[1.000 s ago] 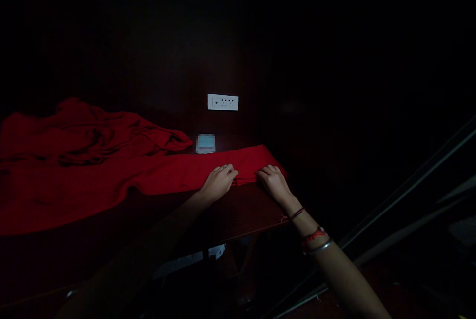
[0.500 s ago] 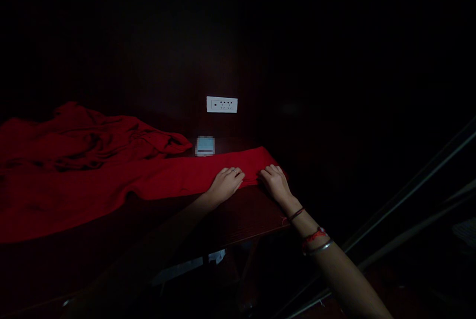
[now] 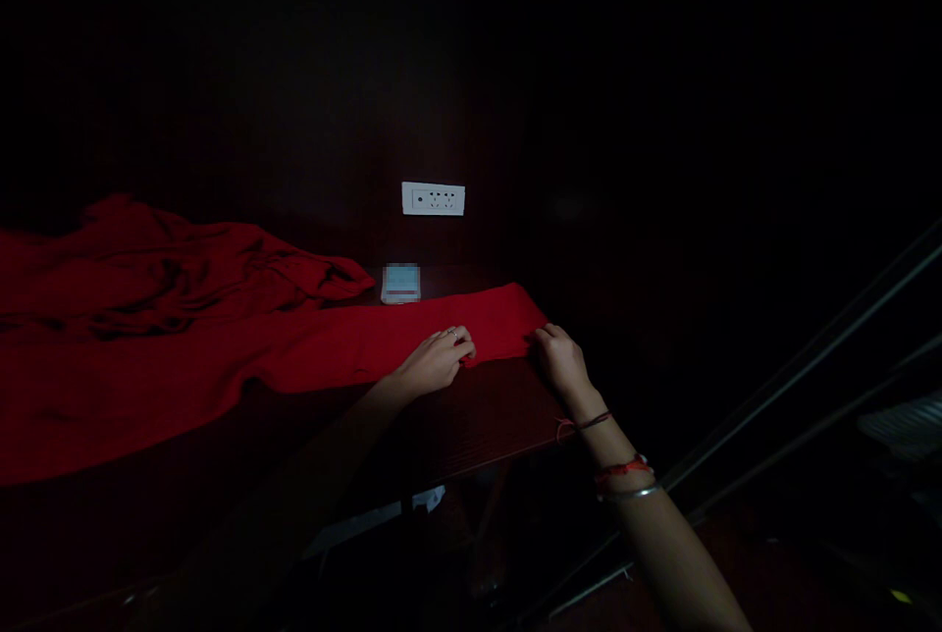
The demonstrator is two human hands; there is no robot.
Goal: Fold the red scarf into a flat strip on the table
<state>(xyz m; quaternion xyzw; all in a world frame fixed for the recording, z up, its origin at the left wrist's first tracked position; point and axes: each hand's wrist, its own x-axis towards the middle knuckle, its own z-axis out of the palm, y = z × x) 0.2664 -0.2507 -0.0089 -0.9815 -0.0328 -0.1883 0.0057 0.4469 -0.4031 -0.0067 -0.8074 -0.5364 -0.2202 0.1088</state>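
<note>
A large red cloth (image 3: 183, 338) lies across a dark wooden table (image 3: 471, 426), bunched in folds at the left and stretched in a flat strip toward the right. My left hand (image 3: 436, 359) rests on the near edge of that strip with fingers curled and pinching the cloth; a ring shows on one finger. My right hand (image 3: 559, 357) grips the strip's right corner, fingers closed on the fabric. Thread bands and a metal bangle circle my right wrist (image 3: 622, 475).
The room is very dark. A white wall socket plate (image 3: 434, 198) sits on the dark wall behind the table. A small pale box (image 3: 401, 284) stands on the table just behind the cloth. Slanted metal rails (image 3: 810, 387) run at the right. The table's right edge lies close to my right hand.
My right hand slid rightward to the cloth's corner and closed on it. My left hand went from lying flatter to pinching the edge. The gap between my hands widened.
</note>
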